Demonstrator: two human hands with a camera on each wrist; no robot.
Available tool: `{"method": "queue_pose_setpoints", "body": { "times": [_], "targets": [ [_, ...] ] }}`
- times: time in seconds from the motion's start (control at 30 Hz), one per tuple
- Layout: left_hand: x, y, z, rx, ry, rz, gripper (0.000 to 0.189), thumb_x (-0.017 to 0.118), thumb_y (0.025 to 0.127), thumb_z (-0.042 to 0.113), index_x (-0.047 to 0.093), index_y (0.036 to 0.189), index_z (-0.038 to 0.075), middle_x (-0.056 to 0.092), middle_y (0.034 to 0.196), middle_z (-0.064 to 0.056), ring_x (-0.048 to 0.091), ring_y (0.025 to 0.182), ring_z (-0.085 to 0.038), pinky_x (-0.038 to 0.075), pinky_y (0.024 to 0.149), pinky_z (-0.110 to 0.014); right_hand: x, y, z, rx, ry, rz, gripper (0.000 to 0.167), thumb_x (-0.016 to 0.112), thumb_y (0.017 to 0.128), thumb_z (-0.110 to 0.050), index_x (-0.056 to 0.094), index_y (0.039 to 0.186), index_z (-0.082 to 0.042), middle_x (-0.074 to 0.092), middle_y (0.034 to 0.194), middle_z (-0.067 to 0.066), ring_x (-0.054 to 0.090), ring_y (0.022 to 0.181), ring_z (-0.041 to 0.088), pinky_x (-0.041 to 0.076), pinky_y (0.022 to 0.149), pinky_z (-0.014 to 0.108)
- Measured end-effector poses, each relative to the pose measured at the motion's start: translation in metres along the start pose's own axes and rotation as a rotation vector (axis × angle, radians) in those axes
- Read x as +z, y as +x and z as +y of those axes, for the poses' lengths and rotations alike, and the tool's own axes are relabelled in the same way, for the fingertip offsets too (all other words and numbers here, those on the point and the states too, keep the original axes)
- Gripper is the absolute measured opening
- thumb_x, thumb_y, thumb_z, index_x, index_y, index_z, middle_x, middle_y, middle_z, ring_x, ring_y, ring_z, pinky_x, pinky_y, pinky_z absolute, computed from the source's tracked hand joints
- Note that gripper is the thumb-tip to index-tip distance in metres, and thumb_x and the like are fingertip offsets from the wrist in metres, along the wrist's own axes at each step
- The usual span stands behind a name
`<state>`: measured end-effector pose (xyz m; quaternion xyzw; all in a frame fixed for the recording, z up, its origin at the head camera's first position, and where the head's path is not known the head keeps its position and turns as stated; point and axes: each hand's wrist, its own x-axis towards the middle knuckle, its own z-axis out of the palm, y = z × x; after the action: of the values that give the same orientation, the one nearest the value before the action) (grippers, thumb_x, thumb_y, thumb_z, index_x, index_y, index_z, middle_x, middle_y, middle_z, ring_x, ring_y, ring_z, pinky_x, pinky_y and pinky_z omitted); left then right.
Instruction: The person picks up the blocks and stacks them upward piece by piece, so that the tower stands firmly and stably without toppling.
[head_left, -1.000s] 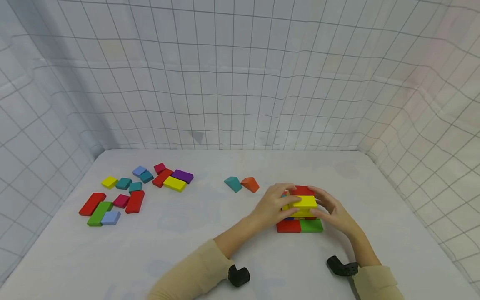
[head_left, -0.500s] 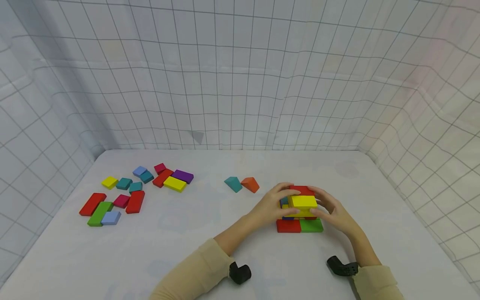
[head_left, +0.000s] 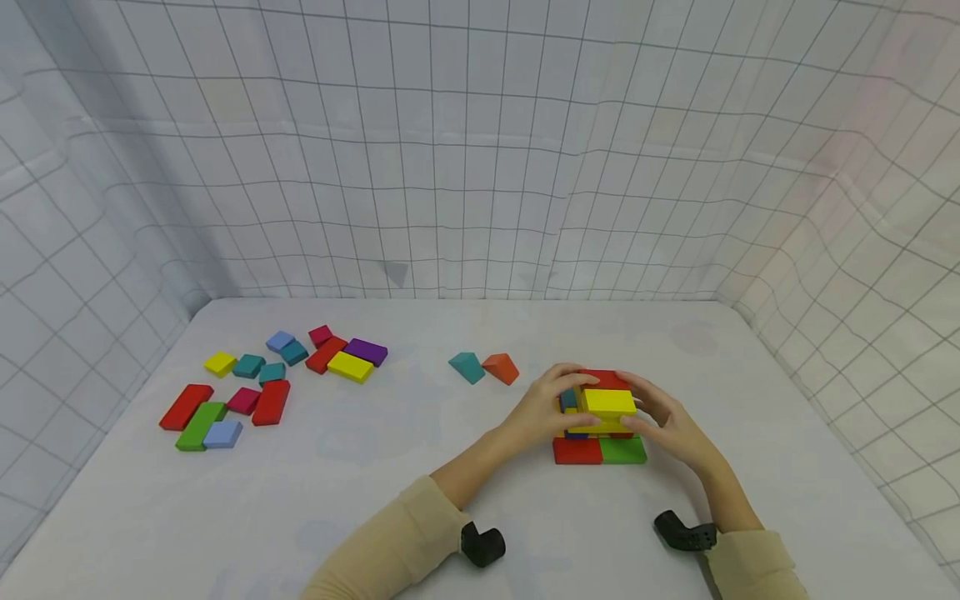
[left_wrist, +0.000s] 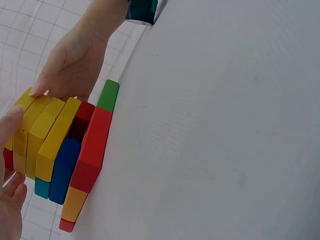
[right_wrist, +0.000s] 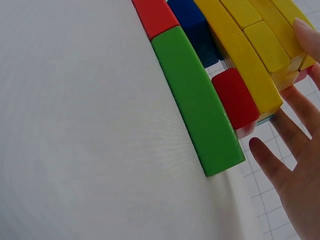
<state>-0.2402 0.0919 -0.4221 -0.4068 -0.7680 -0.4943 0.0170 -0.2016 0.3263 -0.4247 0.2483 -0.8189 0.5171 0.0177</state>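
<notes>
A layered stack of coloured blocks stands at the right of the table in the head view. Its bottom front shows a red block (head_left: pixel 577 451) and a green block (head_left: pixel 622 451). Yellow blocks form the upper front, over a blue block (left_wrist: pixel 65 170) and a short red block (right_wrist: pixel 236 97). My left hand (head_left: pixel 538 410) pinches the left end of the top yellow block (head_left: pixel 609 403), thumb in front and fingers behind. At its right end my right hand (head_left: pixel 675 429) pinches likewise. A red block (head_left: pixel 603 380) shows behind it; the stack's far side is mostly hidden.
Left of the stack lie a teal triangular block (head_left: pixel 467 367) and an orange triangular block (head_left: pixel 501 368). Several loose blocks are scattered at the table's left, among them a green block (head_left: pixel 201 426) and a purple block (head_left: pixel 366 352). A gridded curtain (head_left: pixel 480 167) surrounds the table.
My left index finger has moved back off the top yellow block's upper face. That block has shifted slightly right. My right hand has hardly moved.
</notes>
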Motion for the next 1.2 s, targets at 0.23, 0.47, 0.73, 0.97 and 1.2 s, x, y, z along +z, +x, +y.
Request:
{"method": "queue_pose_setpoints", "body": {
  "times": [0.23,0.47,0.73,0.97,1.2],
  "targets": [
    [0.000,0.001,0.000,0.005,-0.016,-0.002,0.050,0.073,0.078,0.020,0.055,0.123,0.010,0.044,0.128,-0.010,0.045,0.116,-0.022,0.044,0.093,-0.035,-0.001,0.000,0.000,0.003,-0.022,-0.007,0.060,0.058,0.085,-0.001,0.034,0.140,-0.006,0.036,0.142,0.007,0.040,0.121,0.004,0.031,0.097,0.018],
    [-0.027,-0.017,-0.002,-0.117,0.002,0.007,0.065,0.075,0.075,0.029,0.046,0.133,0.019,0.037,0.139,-0.003,0.036,0.125,-0.020,0.041,0.096,-0.041,0.001,0.001,0.000,0.005,0.006,-0.013,0.059,0.058,0.086,-0.001,0.034,0.139,-0.004,0.037,0.142,0.006,0.041,0.120,0.002,0.031,0.097,0.015],
    [-0.120,-0.086,-0.024,-0.192,0.118,0.209,0.063,0.078,0.072,0.023,0.051,0.128,0.012,0.041,0.134,-0.007,0.038,0.124,-0.026,0.036,0.098,-0.052,0.001,0.001,0.001,0.018,0.003,0.005,0.061,0.060,0.084,0.000,0.034,0.140,-0.006,0.035,0.143,0.005,0.040,0.120,0.002,0.031,0.096,0.013],
    [-0.198,-0.165,-0.049,-0.362,0.397,0.325,0.062,0.076,0.075,0.023,0.049,0.128,0.007,0.043,0.130,-0.017,0.036,0.121,-0.036,0.040,0.087,-0.060,0.001,0.000,0.001,0.044,-0.026,0.013,0.063,0.062,0.084,-0.003,0.035,0.140,-0.009,0.035,0.143,0.002,0.039,0.120,0.001,0.031,0.095,0.013],
    [-0.236,-0.224,-0.062,-0.484,0.599,0.427,0.061,0.075,0.075,0.022,0.048,0.126,0.003,0.041,0.123,-0.026,0.037,0.110,-0.043,0.043,0.076,-0.064,0.002,0.000,0.000,0.018,-0.018,0.013,0.062,0.062,0.083,-0.001,0.035,0.139,-0.007,0.035,0.143,0.011,0.039,0.121,0.001,0.032,0.095,0.013]
  ]
}}
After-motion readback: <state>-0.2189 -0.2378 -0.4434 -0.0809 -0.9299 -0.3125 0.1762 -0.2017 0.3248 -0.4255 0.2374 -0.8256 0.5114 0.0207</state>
